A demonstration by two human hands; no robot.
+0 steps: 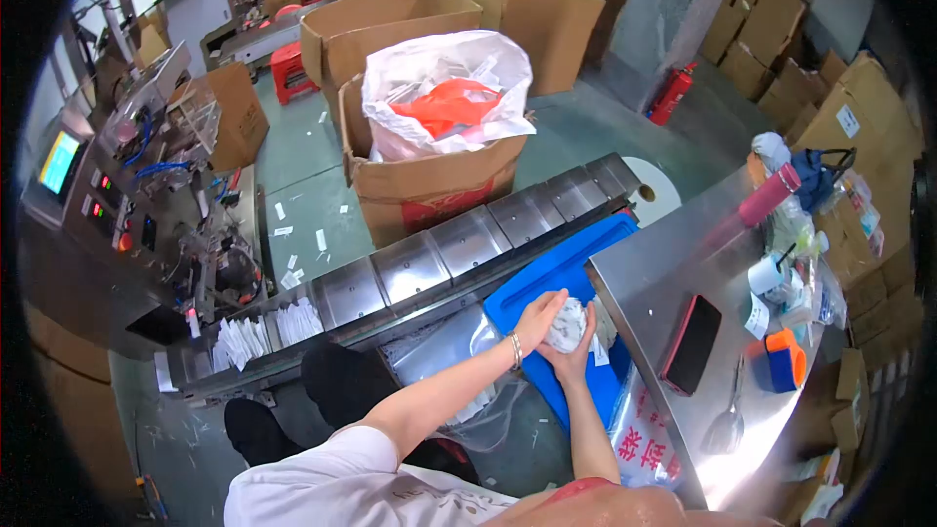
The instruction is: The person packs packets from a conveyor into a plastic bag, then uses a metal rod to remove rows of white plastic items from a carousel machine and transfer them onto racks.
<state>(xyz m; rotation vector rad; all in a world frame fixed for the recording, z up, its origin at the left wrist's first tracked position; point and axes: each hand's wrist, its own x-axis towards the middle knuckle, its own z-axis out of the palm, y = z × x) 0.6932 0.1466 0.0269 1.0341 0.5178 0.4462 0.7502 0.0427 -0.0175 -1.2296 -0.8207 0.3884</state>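
Both of my hands are closed around a bundle of small white packets (567, 326), held over a blue tray (522, 295). My left hand (540, 320) wraps the bundle's left side, a bracelet at its wrist. My right hand (571, 359) grips it from below and the right. More white pieces (605, 332) lie in the tray just right of my hands. Left of the tray is a clear plastic bag (444, 356).
A metal conveyor (410, 266) runs across, with white slips (242, 342) at its left end. The metal table (639, 278) at right bears a phone (692, 344) and tape dispenser (782, 361). Beyond stands a carton (434, 197) with a white bag (390, 127).
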